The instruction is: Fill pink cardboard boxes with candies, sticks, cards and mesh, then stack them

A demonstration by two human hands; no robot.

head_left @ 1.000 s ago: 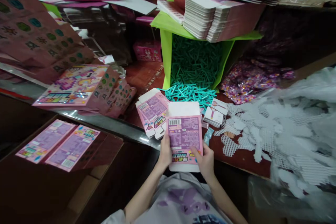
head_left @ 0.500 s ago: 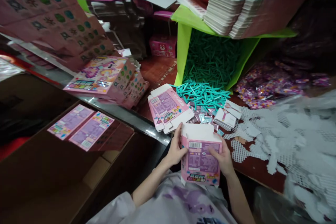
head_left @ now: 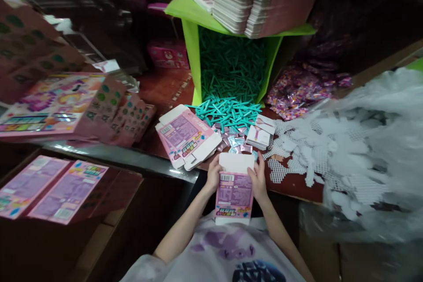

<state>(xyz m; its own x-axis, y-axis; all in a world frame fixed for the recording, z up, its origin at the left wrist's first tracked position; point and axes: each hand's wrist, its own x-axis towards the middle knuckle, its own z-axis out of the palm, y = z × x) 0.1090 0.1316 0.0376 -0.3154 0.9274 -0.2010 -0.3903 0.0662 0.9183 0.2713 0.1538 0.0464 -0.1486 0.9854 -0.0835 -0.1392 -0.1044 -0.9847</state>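
I hold a small pink carton [head_left: 234,194] upright in front of my chest, its white top flap standing up. My left hand [head_left: 213,176] grips its left edge and my right hand [head_left: 258,179] grips its right edge near the top. Just beyond, on the red-brown table [head_left: 165,90], lies a small stack of flat pink cartons [head_left: 187,136]. Teal plastic sticks [head_left: 231,112] spill from a green box [head_left: 194,44] lying on its side.
White perforated plastic sheets [head_left: 333,150] heap at the right. Small cards [head_left: 261,134] and foil packets lie by the sticks. Flat carton stacks [head_left: 254,4] sit on the green box. Larger pink toy boxes [head_left: 59,105] stand left; a brown cardboard box [head_left: 109,224] holds packed ones [head_left: 49,187].
The carton went from flat to opened up and is now held lower and closer to my chest. My hands slid up to its upper edges. The view shifted.
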